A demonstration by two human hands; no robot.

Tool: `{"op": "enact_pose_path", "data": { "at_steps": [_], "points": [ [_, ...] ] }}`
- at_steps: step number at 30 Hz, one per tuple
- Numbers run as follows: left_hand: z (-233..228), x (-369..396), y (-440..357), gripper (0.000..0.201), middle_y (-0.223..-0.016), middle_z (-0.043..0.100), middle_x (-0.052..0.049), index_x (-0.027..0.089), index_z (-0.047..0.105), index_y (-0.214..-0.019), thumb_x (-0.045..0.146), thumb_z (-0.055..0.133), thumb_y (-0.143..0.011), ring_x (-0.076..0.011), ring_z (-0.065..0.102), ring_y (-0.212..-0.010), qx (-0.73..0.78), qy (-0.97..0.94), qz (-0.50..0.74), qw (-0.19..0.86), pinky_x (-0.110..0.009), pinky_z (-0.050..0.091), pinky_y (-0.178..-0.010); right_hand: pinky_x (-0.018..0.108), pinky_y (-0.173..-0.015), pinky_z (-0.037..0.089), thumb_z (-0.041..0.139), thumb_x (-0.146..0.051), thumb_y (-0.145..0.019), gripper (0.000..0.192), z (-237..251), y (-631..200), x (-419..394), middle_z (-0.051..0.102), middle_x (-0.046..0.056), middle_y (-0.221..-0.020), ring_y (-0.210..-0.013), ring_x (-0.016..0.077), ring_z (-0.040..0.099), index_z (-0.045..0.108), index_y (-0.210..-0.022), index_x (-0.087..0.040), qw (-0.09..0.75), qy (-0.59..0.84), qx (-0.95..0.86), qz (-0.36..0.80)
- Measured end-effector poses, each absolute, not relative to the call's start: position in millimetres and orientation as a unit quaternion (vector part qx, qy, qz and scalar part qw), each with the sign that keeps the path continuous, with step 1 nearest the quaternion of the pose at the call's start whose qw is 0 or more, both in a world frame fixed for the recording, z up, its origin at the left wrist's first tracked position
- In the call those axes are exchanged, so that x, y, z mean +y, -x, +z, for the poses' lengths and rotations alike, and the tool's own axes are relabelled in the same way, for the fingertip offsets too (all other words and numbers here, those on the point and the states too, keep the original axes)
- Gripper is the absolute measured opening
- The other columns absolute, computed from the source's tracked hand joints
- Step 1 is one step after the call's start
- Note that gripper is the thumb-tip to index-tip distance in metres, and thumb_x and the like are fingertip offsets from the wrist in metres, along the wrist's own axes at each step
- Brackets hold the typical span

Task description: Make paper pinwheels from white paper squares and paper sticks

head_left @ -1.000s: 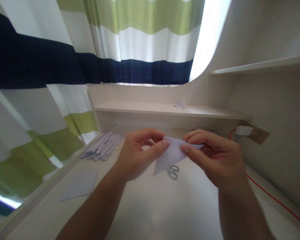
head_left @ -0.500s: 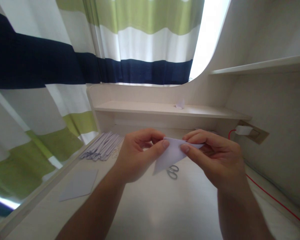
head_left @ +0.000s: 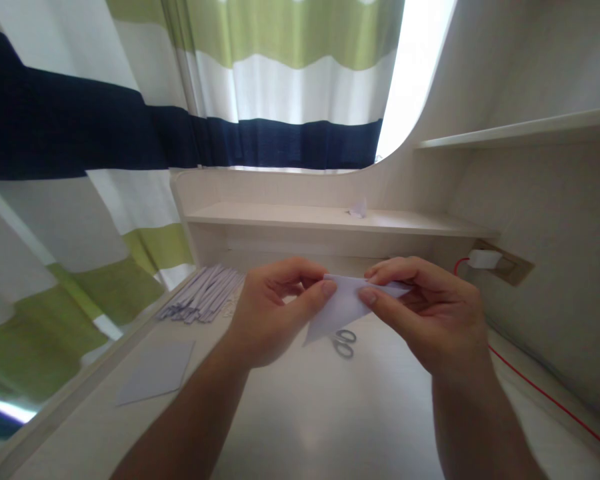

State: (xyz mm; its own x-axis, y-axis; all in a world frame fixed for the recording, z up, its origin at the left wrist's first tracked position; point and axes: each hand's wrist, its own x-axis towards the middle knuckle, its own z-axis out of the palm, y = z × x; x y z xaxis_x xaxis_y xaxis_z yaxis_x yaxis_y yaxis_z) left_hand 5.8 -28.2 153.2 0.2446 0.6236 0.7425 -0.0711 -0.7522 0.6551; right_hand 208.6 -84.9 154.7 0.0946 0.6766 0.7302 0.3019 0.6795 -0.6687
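Between my two hands a pale folded sheet of paper (head_left: 341,303), roughly triangular, is held up above the desk. My left hand (head_left: 280,307) pinches its upper left corner between thumb and fingers. On the right side, my right hand (head_left: 425,307) grips the upper edge, thumb on the near face and fingers behind. One pointed corner of the paper hangs down to the left. Beneath it on the desk lie scissors (head_left: 347,336) with grey handles; the paper hides their blades.
A pile of folded paper strips (head_left: 203,293) lies at the desk's back left, small pale pieces (head_left: 230,305) beside it. Nearer is a flat stack of paper (head_left: 157,372). A small folded paper piece (head_left: 359,209) stands on the shelf (head_left: 280,215). A red cable (head_left: 545,387) runs along the right wall.
Both hands keep their pinch on the paper, with hardly any movement. The whole view has shifted slightly.
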Motion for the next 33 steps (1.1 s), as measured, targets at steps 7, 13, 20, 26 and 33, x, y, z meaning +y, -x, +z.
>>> {"op": "enact_pose_path", "data": {
  "at_steps": [7,13,20,26,33],
  "points": [
    [148,-30,-11,0.009,-0.076,0.077,0.004,0.023,0.08,-0.088,0.015,0.079,-0.09,-0.0075,0.069,-0.067,0.168,-0.711,0.648,0.215,-0.015,0.056,-0.064,0.027,-0.067,0.063,0.091,-0.025,-0.083,0.029,154,-212,-78,0.08,0.001,-0.088,-0.074,0.0166,0.074,0.081,-0.109,-0.03,0.676,0.348,-0.589,0.274],
    [149,-29,-12,0.008,-0.077,0.079,0.003,0.023,0.08,-0.086,0.016,0.08,-0.09,-0.0083,0.07,-0.067,0.168,-0.7,0.654,0.232,-0.016,0.056,-0.062,0.024,-0.067,0.061,0.088,-0.028,-0.088,0.009,151,-218,-72,0.08,-0.001,-0.079,-0.071,0.0135,0.074,0.085,-0.097,-0.029,0.672,0.315,-0.607,0.283],
    [149,-30,-12,0.004,-0.077,0.079,0.0,0.023,0.081,-0.087,0.025,0.08,-0.091,-0.0136,0.072,-0.068,0.195,-0.692,0.641,0.267,-0.024,0.06,-0.064,0.027,-0.062,0.06,0.089,-0.029,-0.087,0.006,154,-216,-77,0.08,0.001,-0.078,-0.067,0.0154,0.073,0.084,-0.091,-0.027,0.671,0.343,-0.604,0.259],
    [149,-29,-11,0.004,-0.078,0.079,0.0,0.023,0.081,-0.086,0.023,0.08,-0.091,-0.0134,0.072,-0.07,0.196,-0.695,0.639,0.265,-0.023,0.059,-0.065,0.026,-0.059,0.059,0.09,-0.029,-0.086,0.006,156,-216,-79,0.08,0.0,-0.077,-0.065,0.0152,0.073,0.085,-0.09,-0.028,0.669,0.366,-0.598,0.246],
    [149,-26,-8,0.007,-0.076,0.078,0.001,0.022,0.08,-0.084,0.023,0.08,-0.091,-0.0122,0.07,-0.068,0.189,-0.714,0.619,0.267,-0.023,0.058,-0.065,0.028,-0.06,0.06,0.088,-0.033,-0.088,0.008,154,-221,-75,0.079,0.001,-0.073,-0.066,0.0165,0.073,0.085,-0.087,-0.026,0.664,0.377,-0.605,0.224]
  ]
}}
